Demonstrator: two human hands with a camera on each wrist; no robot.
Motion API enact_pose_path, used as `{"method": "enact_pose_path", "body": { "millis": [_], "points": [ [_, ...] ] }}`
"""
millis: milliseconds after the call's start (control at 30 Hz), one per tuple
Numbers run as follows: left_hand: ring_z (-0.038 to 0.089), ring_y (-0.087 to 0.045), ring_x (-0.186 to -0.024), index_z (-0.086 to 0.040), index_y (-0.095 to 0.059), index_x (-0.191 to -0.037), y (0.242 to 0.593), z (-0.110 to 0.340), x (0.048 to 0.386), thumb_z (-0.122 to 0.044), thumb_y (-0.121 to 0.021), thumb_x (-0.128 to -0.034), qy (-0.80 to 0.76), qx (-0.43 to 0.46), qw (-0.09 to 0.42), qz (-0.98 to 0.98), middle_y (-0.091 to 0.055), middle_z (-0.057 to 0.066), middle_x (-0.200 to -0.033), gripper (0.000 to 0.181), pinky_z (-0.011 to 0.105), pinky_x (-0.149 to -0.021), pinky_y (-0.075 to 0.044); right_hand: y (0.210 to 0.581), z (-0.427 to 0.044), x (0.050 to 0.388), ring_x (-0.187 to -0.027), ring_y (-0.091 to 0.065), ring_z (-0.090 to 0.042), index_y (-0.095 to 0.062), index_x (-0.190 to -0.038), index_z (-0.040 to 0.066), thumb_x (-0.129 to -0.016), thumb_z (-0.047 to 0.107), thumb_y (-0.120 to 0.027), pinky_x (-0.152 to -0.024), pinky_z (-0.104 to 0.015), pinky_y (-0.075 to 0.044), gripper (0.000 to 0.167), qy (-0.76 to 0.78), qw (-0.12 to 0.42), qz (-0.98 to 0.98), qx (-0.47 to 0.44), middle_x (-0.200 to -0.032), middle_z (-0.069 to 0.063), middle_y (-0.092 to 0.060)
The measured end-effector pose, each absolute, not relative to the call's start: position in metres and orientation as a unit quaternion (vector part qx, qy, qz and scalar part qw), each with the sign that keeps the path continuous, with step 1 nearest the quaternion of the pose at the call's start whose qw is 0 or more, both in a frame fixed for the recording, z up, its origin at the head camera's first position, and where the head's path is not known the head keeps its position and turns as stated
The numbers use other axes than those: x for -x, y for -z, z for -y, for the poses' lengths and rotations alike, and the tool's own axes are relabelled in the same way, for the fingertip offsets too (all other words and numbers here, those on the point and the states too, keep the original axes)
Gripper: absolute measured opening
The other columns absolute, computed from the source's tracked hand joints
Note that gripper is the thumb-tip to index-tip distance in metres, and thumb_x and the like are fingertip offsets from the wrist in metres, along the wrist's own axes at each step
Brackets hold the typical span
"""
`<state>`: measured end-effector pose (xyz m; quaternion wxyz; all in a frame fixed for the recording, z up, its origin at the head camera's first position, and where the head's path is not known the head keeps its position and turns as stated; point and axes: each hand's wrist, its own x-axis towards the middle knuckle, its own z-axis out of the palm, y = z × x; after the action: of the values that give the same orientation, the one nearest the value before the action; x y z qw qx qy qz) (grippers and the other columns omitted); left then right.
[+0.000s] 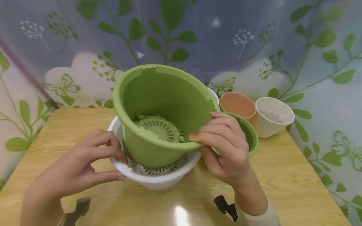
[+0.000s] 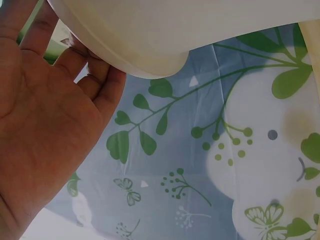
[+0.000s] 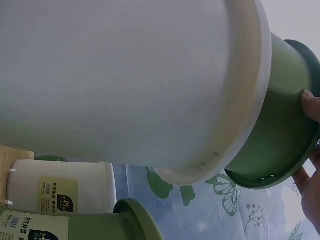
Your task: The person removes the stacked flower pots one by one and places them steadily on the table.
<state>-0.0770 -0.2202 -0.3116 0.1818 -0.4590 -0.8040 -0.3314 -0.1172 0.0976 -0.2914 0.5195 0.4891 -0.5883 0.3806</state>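
Note:
A large green plastic flowerpot [image 1: 169, 89], with a slotted bottom, sits tilted partly inside a white flowerpot [image 1: 161, 182] on the table. My right hand [image 1: 226, 144] grips the green pot's rim at its right side, thumb below and fingers over the edge. At the left, my left hand [image 1: 87, 160] pinches the white pot's rim between thumb and fingers. The left wrist view shows the white pot's rim [image 2: 165, 70] above the palm. In the right wrist view the green pot [image 3: 280, 115] sticks out of the white pot [image 3: 125, 85], my fingers at its rim.
Right of the white pot stand a smaller green pot [image 1: 253, 135], an orange pot [image 1: 237, 103] and a cream pot [image 1: 271, 125]. Paper labels [image 3: 57, 195] show on pots in the right wrist view. A leaf-patterned curtain [image 1: 215, 40] hangs behind the wooden table [image 1: 282, 188].

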Motion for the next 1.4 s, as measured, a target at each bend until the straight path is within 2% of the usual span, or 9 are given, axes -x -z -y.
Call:
{"method": "enact_pose_path", "body": {
  "millis": [200, 500, 767, 933, 1033, 1233, 1400],
  "points": [
    [0.008, -0.049, -0.096, -0.028, -0.069, -0.097, 0.313, 0.215, 0.08, -0.029, -0.089, -0.0689, 0.324, 0.46, 0.185, 0.806, -0.058, -0.012, -0.098, 0.034, 0.022, -0.088, -0.035, 0.286, -0.102, 0.121, -0.072, -0.058, -0.028, -0.072, -0.078, 0.001, -0.093, 0.016, -0.069, -0.091, -0.043, -0.05, 0.021, -0.392, 0.55, 0.565, -0.473, -0.072, -0.01, -0.066],
    [0.006, -0.048, -0.096, -0.03, -0.069, -0.098, 0.314, 0.223, 0.075, -0.033, -0.088, -0.071, 0.308, 0.445, 0.187, 0.82, -0.056, -0.015, -0.098, 0.034, 0.021, -0.086, -0.036, 0.269, -0.1, 0.13, -0.069, -0.056, -0.032, -0.07, -0.077, -0.001, -0.092, 0.017, -0.071, -0.091, -0.044, -0.05, 0.023, -0.416, 0.567, 0.551, -0.449, -0.07, -0.013, -0.064],
    [0.006, -0.048, -0.097, -0.032, -0.069, -0.099, 0.316, 0.227, 0.073, -0.03, -0.09, -0.0668, 0.307, 0.437, 0.181, 0.826, -0.055, -0.016, -0.098, 0.039, 0.02, -0.086, -0.035, 0.255, -0.103, 0.146, -0.068, -0.052, -0.037, -0.07, -0.08, -0.002, -0.091, 0.024, -0.074, -0.083, -0.04, -0.049, 0.029, -0.406, 0.599, 0.552, -0.414, -0.072, -0.015, -0.065],
    [0.006, -0.048, -0.096, -0.031, -0.069, -0.099, 0.316, 0.229, 0.073, -0.029, -0.091, -0.0635, 0.304, 0.444, 0.182, 0.823, -0.054, -0.015, -0.097, 0.042, 0.02, -0.085, -0.035, 0.245, -0.105, 0.158, -0.07, -0.054, -0.036, -0.072, -0.084, -0.002, -0.09, 0.025, -0.075, -0.08, -0.039, -0.047, 0.027, -0.394, 0.581, 0.575, -0.421, -0.075, -0.015, -0.067],
    [0.006, -0.048, -0.096, -0.03, -0.069, -0.099, 0.315, 0.23, 0.073, -0.03, -0.091, -0.0648, 0.304, 0.448, 0.182, 0.821, -0.055, -0.015, -0.098, 0.041, 0.02, -0.086, -0.035, 0.239, -0.103, 0.167, -0.07, -0.055, -0.035, -0.073, -0.085, 0.0, -0.091, 0.027, -0.074, -0.074, -0.04, -0.044, 0.028, -0.384, 0.569, 0.589, -0.427, -0.076, -0.014, -0.069],
    [0.007, -0.049, -0.098, -0.031, -0.068, -0.099, 0.316, 0.231, 0.073, -0.029, -0.09, -0.066, 0.313, 0.455, 0.172, 0.816, -0.06, -0.016, -0.101, 0.04, 0.02, -0.09, -0.035, 0.235, -0.099, 0.185, -0.074, -0.057, -0.034, -0.073, -0.087, -0.001, -0.092, 0.033, -0.072, -0.072, -0.041, -0.041, 0.034, -0.37, 0.555, 0.614, -0.423, -0.079, -0.014, -0.07],
    [0.007, -0.051, -0.098, -0.029, -0.067, -0.098, 0.312, 0.231, 0.074, -0.029, -0.09, -0.0676, 0.33, 0.469, 0.163, 0.803, -0.062, -0.015, -0.1, 0.038, 0.021, -0.092, -0.035, 0.232, -0.099, 0.196, -0.075, -0.057, -0.032, -0.073, -0.089, 0.0, -0.085, 0.016, -0.078, -0.074, -0.04, -0.04, 0.017, -0.353, 0.539, 0.629, -0.434, -0.081, -0.013, -0.071]
  ]
}}
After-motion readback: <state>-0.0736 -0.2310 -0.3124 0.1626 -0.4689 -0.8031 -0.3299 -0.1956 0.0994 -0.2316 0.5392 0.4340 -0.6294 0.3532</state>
